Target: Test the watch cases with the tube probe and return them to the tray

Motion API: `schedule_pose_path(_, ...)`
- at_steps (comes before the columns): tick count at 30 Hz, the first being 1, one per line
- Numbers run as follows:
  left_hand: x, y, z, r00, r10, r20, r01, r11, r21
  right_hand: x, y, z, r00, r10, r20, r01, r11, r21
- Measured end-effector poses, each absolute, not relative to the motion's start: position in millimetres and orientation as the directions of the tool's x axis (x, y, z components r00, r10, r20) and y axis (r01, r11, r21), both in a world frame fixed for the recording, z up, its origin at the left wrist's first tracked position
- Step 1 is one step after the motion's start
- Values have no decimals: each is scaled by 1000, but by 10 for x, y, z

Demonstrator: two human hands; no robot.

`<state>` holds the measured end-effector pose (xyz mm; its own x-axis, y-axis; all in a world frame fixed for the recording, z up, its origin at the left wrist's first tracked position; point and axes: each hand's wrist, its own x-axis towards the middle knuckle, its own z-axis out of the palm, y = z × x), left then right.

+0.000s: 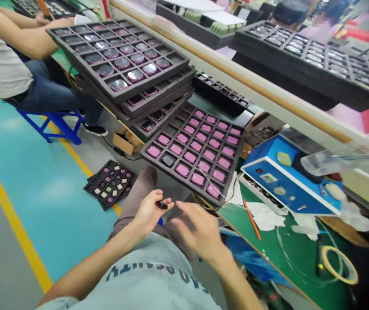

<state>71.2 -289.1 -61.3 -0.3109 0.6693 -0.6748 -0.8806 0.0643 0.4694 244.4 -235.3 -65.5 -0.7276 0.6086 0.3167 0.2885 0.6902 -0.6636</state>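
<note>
My left hand (149, 211) is closed on a small black piece (161, 205), held between thumb and fingers above my lap. Its exact kind is too small to make out. Close by on the right, my right hand (200, 228) has its fingers apart and slightly blurred, with nothing visible in them. Just beyond both hands, a dark foam tray (184, 172) holds several pink watch-shaped cases (190, 157) in its compartments. One compartment near the front left has a dark grey case (167, 160) instead.
Stacked trays (116, 94) of glossy screens rise at the left. A blue machine (287, 181), an orange stick (252, 219) and a tape roll (339, 265) are on the green bench. Smaller trays (110, 185) lie low at left. A seated person (7, 56) works beyond.
</note>
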Motion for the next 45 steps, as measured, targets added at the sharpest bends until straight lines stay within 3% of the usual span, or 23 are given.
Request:
schedule_pose_path(4, 617, -2936, -608, -278, 793, -542, -794, 128, 595, 1994, -2556, -756, -674, 602, 429, 311, 757, -575)
schedule_pose_path(8, 576, -2948, -649, -238, 867, -437, -730, 137, 669, 1893, -2475, -710, -559, 723, 405, 374, 656, -656)
schedule_pose_path(10, 564, -2908, -642, -180, 890, -418, -748, 153, 646, 1919, -2396, -668, -473, 812, 342, 386, 540, -748)
schedule_pose_path(13, 563, -2817, -581, -99, 916, -388, -740, 193, 645, 1998, -2276, -630, -301, 945, 125, 318, 223, -921)
schedule_pose_path(16, 599, -2750, -513, -99, 917, -385, -650, 234, 723, 2104, -2200, -632, -257, 962, -96, 159, -56, -986)
schedule_pose_path(18, 637, -2735, -492, -153, 911, -383, -560, 239, 793, 2170, -2193, -646, -287, 947, -143, 98, -119, -988)
schedule_pose_path(21, 668, -2718, -485, -225, 921, -317, -392, 212, 895, 2237, -2214, -668, -299, 948, -105, 96, -79, -992)
schedule_pose_path(24, 630, -2642, -441, -158, 957, -242, -212, 207, 955, 2272, -2207, -677, -326, 943, -57, 100, -25, -995)
schedule_pose_path(31, 462, -2366, -321, -37, 972, -231, 73, 233, 970, 2211, -2009, -689, -358, 931, 69, 48, 92, -995)
schedule_pose_path(35, 411, -2174, -380, -100, 976, -193, 138, 205, 969, 2253, -1766, -646, -452, 874, 177, 86, 240, -967)
schedule_pose_path(38, 528, -2012, -377, -33, 986, -165, 176, 169, 970, 2390, -1724, -598, -428, 875, 226, 247, 353, -902)
schedule_pose_path(41, 642, -2005, -406, 19, 993, -120, 183, 115, 976, 2451, -1833, -641, -390, 892, 229, 330, 367, -870)
schedule_pose_path(45, 686, -2372, -583, -102, 991, -89, 94, 99, 991, 2344, -2042, -837, -462, 833, 304, 352, 487, -799)
